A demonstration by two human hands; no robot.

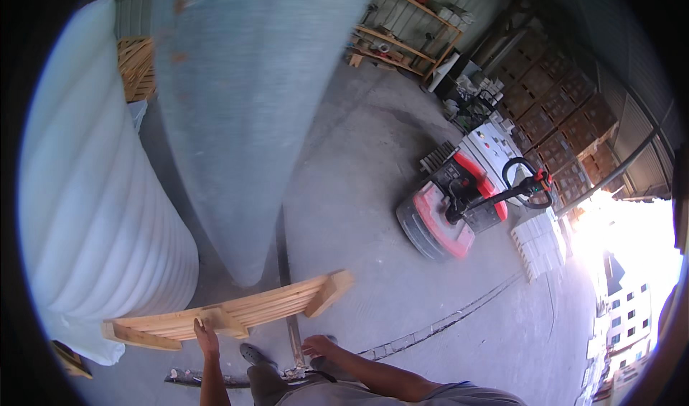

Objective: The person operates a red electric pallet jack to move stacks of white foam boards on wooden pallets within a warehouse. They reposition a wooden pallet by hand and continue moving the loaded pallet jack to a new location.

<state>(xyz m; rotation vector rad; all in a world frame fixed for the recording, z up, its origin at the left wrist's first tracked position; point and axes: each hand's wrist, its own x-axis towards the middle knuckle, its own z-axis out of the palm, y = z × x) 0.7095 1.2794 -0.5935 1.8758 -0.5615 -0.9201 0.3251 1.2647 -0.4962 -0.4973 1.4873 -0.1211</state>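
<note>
A slatted wooden pallet (pixel 276 302) stretches across the lower left, tilted, with its slats and blocks facing me. My left hand (pixel 207 338) is closed on it near the middle block, fingers over the wood. To the right, my right hand (pixel 319 346) hangs in front of my body, apart from the pallet. Its fingers look loosely extended, with nothing visible in them. My shoes stand on the concrete floor just below the pallet.
Behind the pallet rise a white ribbed roll (pixel 93 176) and a tall grey column-like shape (pixel 244 119). A red and black pallet truck (pixel 445 219) stands at right, near a white stack (pixel 540 244). Farther back are wooden shelves (pixel 413 39) and stacked brown boxes (pixel 552 112).
</note>
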